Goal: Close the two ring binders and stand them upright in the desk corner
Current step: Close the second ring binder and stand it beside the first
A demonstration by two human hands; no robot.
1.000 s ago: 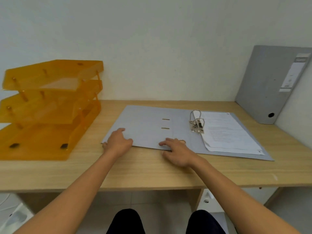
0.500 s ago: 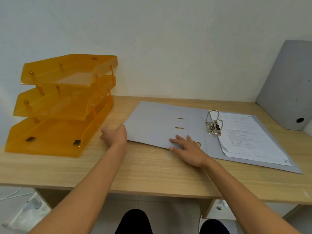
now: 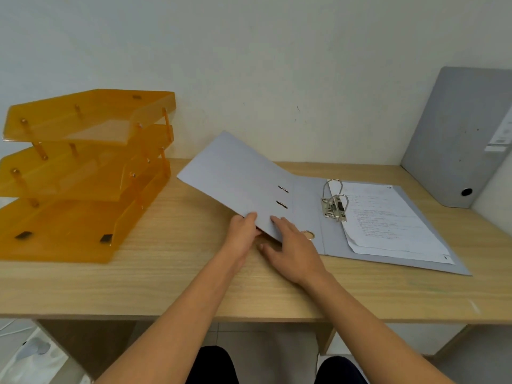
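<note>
A grey ring binder [image 3: 307, 202] lies open on the wooden desk [image 3: 171, 284], with printed sheets [image 3: 388, 217] on its right half beside the metal rings [image 3: 333, 199]. Its left cover [image 3: 235, 176] is raised off the desk at a slant. My left hand [image 3: 242, 235] grips the cover's near edge, thumb on top. My right hand [image 3: 291, 249] holds the same edge just to the right, fingers on the cover's inner face. A second grey binder [image 3: 457, 139] stands shut and upright in the far right corner against the wall.
An orange three-tier letter tray [image 3: 83, 173] takes up the desk's left side, close to the raised cover's far corner. The white wall runs behind the desk. Bare desk surface lies in front of my hands. My knees show under the desk edge.
The left cover, flat on the desk before, is now lifted at a slant. My left hand moved right along its near edge and grips it; my right hand now holds that edge too.
</note>
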